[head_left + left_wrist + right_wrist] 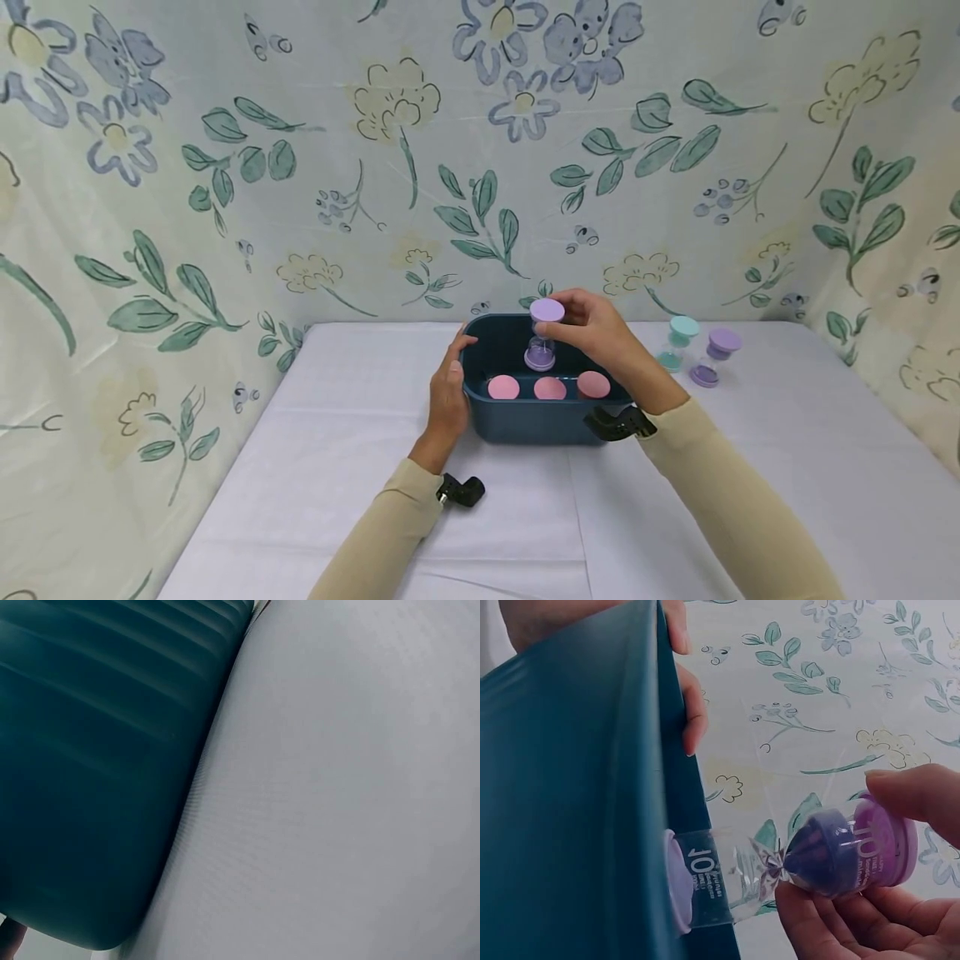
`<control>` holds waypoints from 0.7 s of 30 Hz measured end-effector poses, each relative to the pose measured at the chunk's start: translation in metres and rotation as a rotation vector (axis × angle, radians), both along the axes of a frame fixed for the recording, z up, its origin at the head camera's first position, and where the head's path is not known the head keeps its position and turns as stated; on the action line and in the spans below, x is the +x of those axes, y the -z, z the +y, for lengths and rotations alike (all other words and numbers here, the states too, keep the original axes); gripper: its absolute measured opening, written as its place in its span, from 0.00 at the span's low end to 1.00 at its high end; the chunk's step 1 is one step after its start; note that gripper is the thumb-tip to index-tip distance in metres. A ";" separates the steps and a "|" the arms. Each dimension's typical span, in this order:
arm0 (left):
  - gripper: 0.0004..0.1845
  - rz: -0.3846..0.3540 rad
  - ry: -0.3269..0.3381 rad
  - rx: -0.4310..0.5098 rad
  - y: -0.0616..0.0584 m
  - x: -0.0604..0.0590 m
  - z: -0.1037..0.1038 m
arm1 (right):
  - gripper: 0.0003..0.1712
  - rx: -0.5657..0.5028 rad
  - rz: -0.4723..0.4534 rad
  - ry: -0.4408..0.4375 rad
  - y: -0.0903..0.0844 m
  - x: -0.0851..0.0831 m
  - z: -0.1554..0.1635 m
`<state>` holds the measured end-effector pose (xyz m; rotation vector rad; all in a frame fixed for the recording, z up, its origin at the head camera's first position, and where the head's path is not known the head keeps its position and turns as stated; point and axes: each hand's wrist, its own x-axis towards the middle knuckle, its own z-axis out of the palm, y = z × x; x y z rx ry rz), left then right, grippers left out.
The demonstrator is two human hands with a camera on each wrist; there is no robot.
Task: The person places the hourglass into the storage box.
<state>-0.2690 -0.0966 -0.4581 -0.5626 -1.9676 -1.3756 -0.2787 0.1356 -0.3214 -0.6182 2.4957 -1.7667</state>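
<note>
- Beige sleeves [378,533] reach forward over a white-covered table [285,467].
- The left hand [448,398] grips the left end of a dark teal bin [540,423], fingers bent over its rim.
- Three pink round caps [550,388] face up in a row inside, along the near wall.
- Behind them, a purple-capped hourglass [540,354] is held at the bin's opening, its long axis nearly vertical, the top leaning slightly right; purple sand fills the upper bulb.
- The right hand [600,329] pinches that upper end between thumb and fingers.
- Right of the bin, a second purple hourglass [715,358] stands near a mint-green hourglass [678,343], both upright.
- A floral cloth [480,167] hangs behind.
</note>
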 end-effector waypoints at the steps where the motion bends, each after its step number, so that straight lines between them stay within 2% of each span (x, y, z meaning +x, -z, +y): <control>1: 0.30 -0.004 -0.004 -0.001 0.000 0.000 0.000 | 0.31 -0.001 -0.007 0.000 0.000 0.000 -0.001; 7: 0.30 0.006 -0.004 -0.003 0.001 0.000 0.000 | 0.32 0.015 -0.042 0.007 0.000 0.001 -0.006; 11: 0.29 0.017 -0.001 0.000 0.001 0.000 0.000 | 0.31 0.003 -0.041 -0.021 0.001 0.000 -0.009; 21: 0.30 -0.013 -0.005 -0.013 0.000 0.002 0.000 | 0.29 0.001 -0.058 -0.042 0.009 -0.001 -0.020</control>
